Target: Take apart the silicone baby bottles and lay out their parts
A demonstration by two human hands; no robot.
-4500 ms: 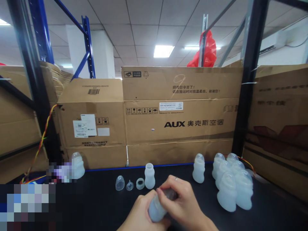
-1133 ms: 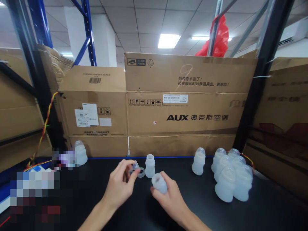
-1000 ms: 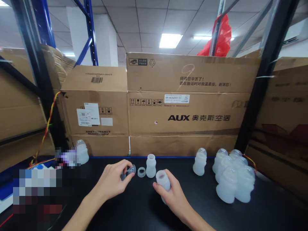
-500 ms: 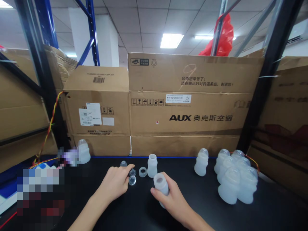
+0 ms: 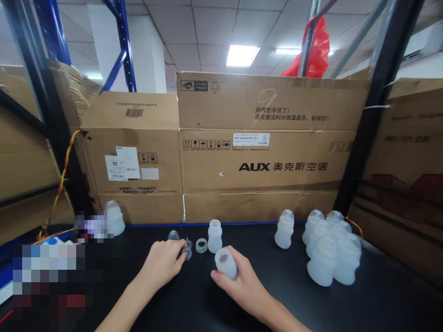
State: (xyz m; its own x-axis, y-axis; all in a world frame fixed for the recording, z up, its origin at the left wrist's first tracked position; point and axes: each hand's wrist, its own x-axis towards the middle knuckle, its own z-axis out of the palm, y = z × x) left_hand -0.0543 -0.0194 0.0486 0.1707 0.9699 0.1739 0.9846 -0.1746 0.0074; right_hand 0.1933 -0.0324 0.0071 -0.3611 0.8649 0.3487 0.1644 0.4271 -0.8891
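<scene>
Right hand [image 5: 242,283] is wrapped around a frosted white silicone bottle body [image 5: 225,263], open mouth tilted up toward the camera, just above the black tabletop [image 5: 194,299]. Left hand [image 5: 162,263] has its fingertips pinching a small clear nipple piece [image 5: 187,253] on the table, right beside a clear screw ring [image 5: 201,245] and another open frosted bottle [image 5: 215,235], with a bunch of capped frosted bottles [image 5: 328,251] off to the right

Bright ceiling panel [image 5: 242,55] light, warped edges, pixelated lower-left patches.
</scene>
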